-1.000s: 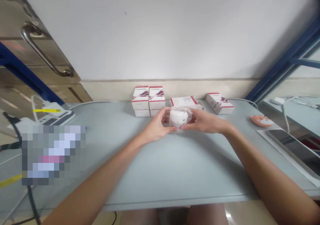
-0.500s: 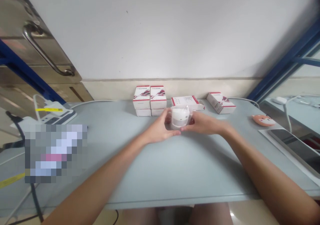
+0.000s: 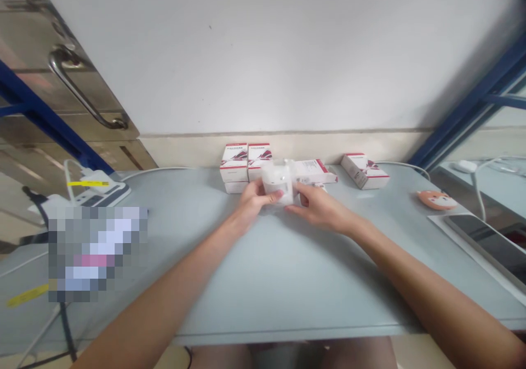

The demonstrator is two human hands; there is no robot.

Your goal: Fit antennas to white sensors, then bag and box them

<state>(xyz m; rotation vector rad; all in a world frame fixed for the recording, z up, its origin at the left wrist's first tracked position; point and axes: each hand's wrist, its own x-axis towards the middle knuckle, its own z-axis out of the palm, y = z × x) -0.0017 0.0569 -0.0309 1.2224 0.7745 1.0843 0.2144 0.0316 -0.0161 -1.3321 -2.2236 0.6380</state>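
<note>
Between my hands is a white rounded plastic device (image 3: pixel 276 178) wrapped in a clear plastic bag, above the desk. My left hand (image 3: pixel 251 203) is closed round its left side, with the thumb across the front. At the device's right side, my right hand (image 3: pixel 318 207) has its fingertips on the bag, thumb below and fingers above. Behind the hands lies a white and red carton (image 3: pixel 314 169) on its side, its right end flap sticking out. A small white item (image 3: pixel 319 186) shows just behind my right hand, too small to name.
Stacked white and red cartons (image 3: pixel 234 163) stand against the wall, left of centre. Another carton (image 3: pixel 365 171) lies at the back right. An orange animal-face object (image 3: pixel 436 199) and a dark phone-like slab (image 3: pixel 485 246) lie at right. A power strip (image 3: pixel 104 194) with cables sits at left.
The bagged device has moved left and slightly up, in front of the stacked cartons. My left thumb now lies across its front. The view has shifted slightly.
</note>
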